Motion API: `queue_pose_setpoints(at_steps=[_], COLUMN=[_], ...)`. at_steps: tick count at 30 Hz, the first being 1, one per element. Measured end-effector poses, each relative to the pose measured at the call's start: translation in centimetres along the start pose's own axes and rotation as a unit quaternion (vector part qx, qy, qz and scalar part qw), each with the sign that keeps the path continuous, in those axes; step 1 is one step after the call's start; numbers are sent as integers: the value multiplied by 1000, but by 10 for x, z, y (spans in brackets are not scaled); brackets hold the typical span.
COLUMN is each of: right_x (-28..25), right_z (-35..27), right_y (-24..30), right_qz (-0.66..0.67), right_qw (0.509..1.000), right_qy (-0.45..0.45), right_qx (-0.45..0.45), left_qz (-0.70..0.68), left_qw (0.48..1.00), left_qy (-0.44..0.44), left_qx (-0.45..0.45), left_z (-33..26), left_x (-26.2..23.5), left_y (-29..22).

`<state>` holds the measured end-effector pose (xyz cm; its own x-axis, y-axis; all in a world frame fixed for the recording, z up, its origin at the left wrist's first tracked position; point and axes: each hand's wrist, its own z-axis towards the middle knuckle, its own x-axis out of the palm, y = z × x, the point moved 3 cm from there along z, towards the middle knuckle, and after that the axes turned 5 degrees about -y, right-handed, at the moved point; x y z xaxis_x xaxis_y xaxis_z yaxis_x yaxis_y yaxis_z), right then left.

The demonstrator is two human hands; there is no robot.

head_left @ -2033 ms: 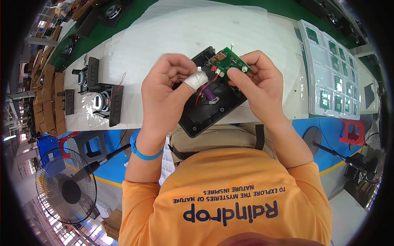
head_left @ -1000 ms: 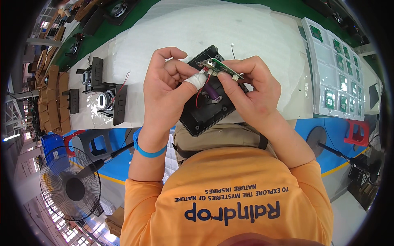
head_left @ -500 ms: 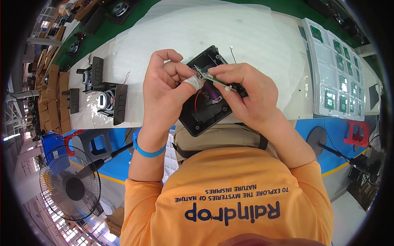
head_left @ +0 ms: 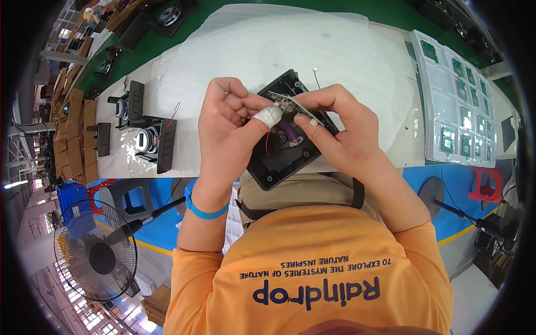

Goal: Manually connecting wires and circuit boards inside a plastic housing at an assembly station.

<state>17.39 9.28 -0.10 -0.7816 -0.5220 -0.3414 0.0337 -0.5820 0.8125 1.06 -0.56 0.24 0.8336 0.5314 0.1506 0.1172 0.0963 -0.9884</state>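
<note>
My right hand (head_left: 349, 125) pinches a small circuit board (head_left: 287, 103) between thumb and fingers, its component side tilted partly up. At the board's left edge, the thumb and index finger of my left hand (head_left: 229, 120) are pressed together. A white wrap (head_left: 268, 116) covers the left thumb. A thin red wire (head_left: 267, 146) runs up beneath that thumb; its end is hidden by the fingers. Below both hands lies an open black plastic casing (head_left: 273, 163), slanted at the table's near edge. Inside it sits a purple cylinder (head_left: 288, 129), partly covered by the board.
Black housings with speakers (head_left: 146, 139) stand on the left of the table (head_left: 385, 72). A white compartment tray (head_left: 451, 120) with several green circuit boards lies at the right. A thin cable (head_left: 316, 78) sticks up behind the casing. A fan (head_left: 100, 257) stands at lower left.
The circuit board has turned in my right hand, so more of its component side shows. My left thumb and index finger have moved slightly right, against the board's edge.
</note>
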Motion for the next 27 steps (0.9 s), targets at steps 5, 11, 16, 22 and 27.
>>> queue_pose_setpoints(at_steps=[5,11,16,22,27], right_x=[1,1,2,-3,-7], right_z=[-1,-2,-2,3,16], right_y=[-4,-5,-4,-4,-15], right_qz=[72,-11,-2,22,224], right_qw=[997,995,995,998,958], right_qy=[-31,-11,-10,10,32], right_qx=[28,-94,-101,-58,177], left_qz=[35,0,-9,5,32], left_qw=[998,999,999,999,998], left_qy=[-31,-24,-17,-17,55], left_qx=[36,40,39,28,30], left_z=[-3,-4,-4,-1,0], left_x=[3,5,2,5,5], left_y=[1,0,1,-1,0])
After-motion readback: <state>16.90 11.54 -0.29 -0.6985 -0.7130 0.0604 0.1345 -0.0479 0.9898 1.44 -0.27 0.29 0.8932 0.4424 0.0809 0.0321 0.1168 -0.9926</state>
